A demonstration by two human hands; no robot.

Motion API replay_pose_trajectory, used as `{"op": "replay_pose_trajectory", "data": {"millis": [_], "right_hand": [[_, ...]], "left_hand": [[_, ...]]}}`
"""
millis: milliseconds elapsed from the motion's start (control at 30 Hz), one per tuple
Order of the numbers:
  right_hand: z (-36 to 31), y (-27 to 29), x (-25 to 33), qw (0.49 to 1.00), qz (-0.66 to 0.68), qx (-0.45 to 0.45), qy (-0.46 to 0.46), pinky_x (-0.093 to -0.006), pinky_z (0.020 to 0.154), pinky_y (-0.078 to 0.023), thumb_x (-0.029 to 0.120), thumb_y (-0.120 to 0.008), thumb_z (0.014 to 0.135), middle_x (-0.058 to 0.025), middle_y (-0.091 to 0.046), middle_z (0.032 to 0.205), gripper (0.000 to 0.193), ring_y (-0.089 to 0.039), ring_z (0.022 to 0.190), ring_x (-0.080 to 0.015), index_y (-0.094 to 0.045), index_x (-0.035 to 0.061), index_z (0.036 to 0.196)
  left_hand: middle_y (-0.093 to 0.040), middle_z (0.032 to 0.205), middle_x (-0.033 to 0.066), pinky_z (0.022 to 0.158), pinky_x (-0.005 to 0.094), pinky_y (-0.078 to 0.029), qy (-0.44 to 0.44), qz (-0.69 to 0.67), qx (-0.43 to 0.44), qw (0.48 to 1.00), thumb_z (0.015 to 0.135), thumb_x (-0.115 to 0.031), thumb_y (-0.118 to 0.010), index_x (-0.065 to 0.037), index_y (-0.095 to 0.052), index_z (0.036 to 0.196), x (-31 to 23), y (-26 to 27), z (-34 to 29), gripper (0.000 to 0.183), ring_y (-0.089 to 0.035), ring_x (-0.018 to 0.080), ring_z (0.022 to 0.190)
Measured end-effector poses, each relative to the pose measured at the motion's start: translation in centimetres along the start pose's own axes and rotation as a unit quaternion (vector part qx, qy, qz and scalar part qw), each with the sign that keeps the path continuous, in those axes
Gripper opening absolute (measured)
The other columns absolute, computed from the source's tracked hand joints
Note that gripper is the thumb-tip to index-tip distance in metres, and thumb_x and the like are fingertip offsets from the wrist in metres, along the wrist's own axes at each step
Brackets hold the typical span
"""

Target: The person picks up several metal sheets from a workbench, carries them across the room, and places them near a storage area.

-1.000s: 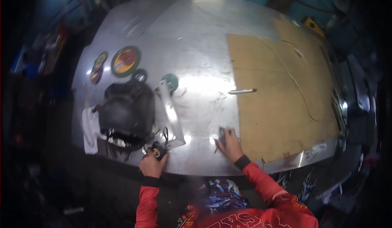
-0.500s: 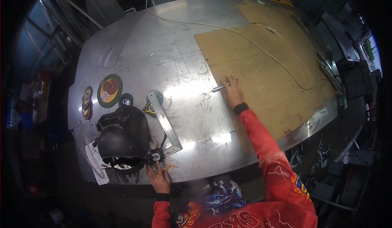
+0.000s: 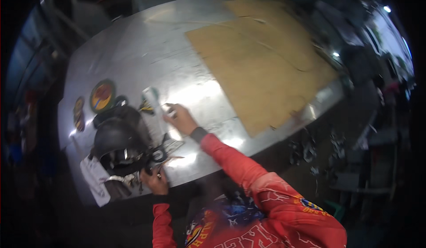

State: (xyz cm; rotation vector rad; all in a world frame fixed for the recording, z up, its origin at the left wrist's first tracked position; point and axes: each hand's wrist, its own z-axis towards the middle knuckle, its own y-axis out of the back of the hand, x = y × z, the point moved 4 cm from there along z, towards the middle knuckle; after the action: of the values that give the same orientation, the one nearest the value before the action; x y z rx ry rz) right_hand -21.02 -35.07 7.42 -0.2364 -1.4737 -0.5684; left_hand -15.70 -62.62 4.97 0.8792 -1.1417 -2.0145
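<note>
My right hand [image 3: 179,119] is over the metal table [image 3: 177,61], fingers closed around a short pale, silvery marker [image 3: 172,113], much blurred. Just beside its fingertips lies a steel square [image 3: 153,98], with a black-and-yellow tape measure [image 3: 145,107] on its far side. At the near table edge my left hand [image 3: 155,181] has its fingers curled in; what they hold, if anything, is hidden. It is next to a black welding helmet [image 3: 117,137], below the helmet's round knob [image 3: 159,154]. A thin yellowish stick [image 3: 173,158] lies close by.
A brown board [image 3: 262,66] covers the table's right part, with a pale cable [image 3: 270,44] across it. Left of the helmet are a green-rimmed disc [image 3: 102,96] and a row of small discs [image 3: 79,114]. A white sheet-like piece [image 3: 94,181] overhangs the near-left edge.
My right hand has moved left from the board's edge to the steel square, and the marker has left that edge. My left hand stays by the helmet, fingers more curled. The view has shifted.
</note>
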Motion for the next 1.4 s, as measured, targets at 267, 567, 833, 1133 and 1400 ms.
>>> {"op": "replay_pose_trajectory", "data": {"millis": [267, 567, 833, 1133, 1400], "right_hand": [[-21.9, 11.0, -5.4, 0.977, -0.118, -0.157, -0.087, -0.0336, 0.072, -0.052, 0.017, -0.066, 0.084, -0.0170, -0.063, 0.101, 0.038, -0.063, 0.087, -0.0247, -0.057, 0.0019, 0.117], [-65.0, 17.5, -15.9, 0.761, -0.229, -0.319, -0.516, -0.0405, 0.080, -0.052, 0.030, -0.070, 0.076, -0.0158, -0.069, 0.093, 0.038, -0.067, 0.087, -0.0318, -0.066, 0.0030, 0.102], [-82.9, 8.9, -24.5, 0.673, -0.112, -0.271, -0.679, -0.0391, 0.085, -0.050, 0.033, -0.068, 0.080, -0.0191, -0.067, 0.100, 0.035, -0.064, 0.097, -0.0319, -0.069, 0.0048, 0.100], [-86.6, 14.8, -26.8, 0.720, 0.071, -0.441, -0.531, -0.0340, 0.062, -0.052, 0.030, -0.064, 0.084, -0.0084, -0.070, 0.082, 0.037, -0.064, 0.064, -0.0170, -0.067, 0.0026, 0.108], [-92.8, 36.5, -21.5, 0.590, -0.016, -0.728, -0.349, -0.0293, 0.070, -0.051, 0.014, -0.061, 0.087, -0.0077, -0.066, 0.089, 0.022, -0.063, 0.080, -0.0148, -0.065, -0.0036, 0.099]], "left_hand": [[-0.042, 0.126, 0.0239, 0.098, 0.0521, -0.033, -0.024, -0.144, -0.003, 0.989, 0.078, -0.007, -0.066, -0.001, -0.059, 0.107, -5.1, 4.2, -4.5, 0.031, -0.040, 0.0419, 0.119], [-0.040, 0.127, 0.0250, 0.098, 0.0520, -0.033, -0.164, -0.263, 0.113, 0.944, 0.078, -0.005, -0.064, 0.001, -0.058, 0.106, -13.1, 1.4, -8.0, 0.029, -0.040, 0.0423, 0.117], [-0.043, 0.125, 0.0238, 0.097, 0.0479, -0.036, -0.351, -0.334, 0.144, 0.863, 0.079, -0.004, -0.062, -0.001, -0.059, 0.108, -33.0, -1.1, -7.1, 0.029, -0.041, 0.0402, 0.117], [-0.057, 0.101, 0.0144, 0.084, 0.0424, -0.046, -0.541, -0.316, 0.302, 0.719, 0.073, -0.007, -0.067, -0.007, -0.062, 0.094, -52.6, -9.1, -18.5, 0.021, -0.053, 0.0343, 0.099], [-0.066, 0.108, 0.0172, 0.088, 0.0420, -0.050, -0.391, 0.245, 0.626, 0.629, 0.074, -0.054, -0.060, -0.008, -0.068, 0.106, -40.6, -28.2, -20.8, 0.056, -0.062, 0.0322, 0.103]]}}
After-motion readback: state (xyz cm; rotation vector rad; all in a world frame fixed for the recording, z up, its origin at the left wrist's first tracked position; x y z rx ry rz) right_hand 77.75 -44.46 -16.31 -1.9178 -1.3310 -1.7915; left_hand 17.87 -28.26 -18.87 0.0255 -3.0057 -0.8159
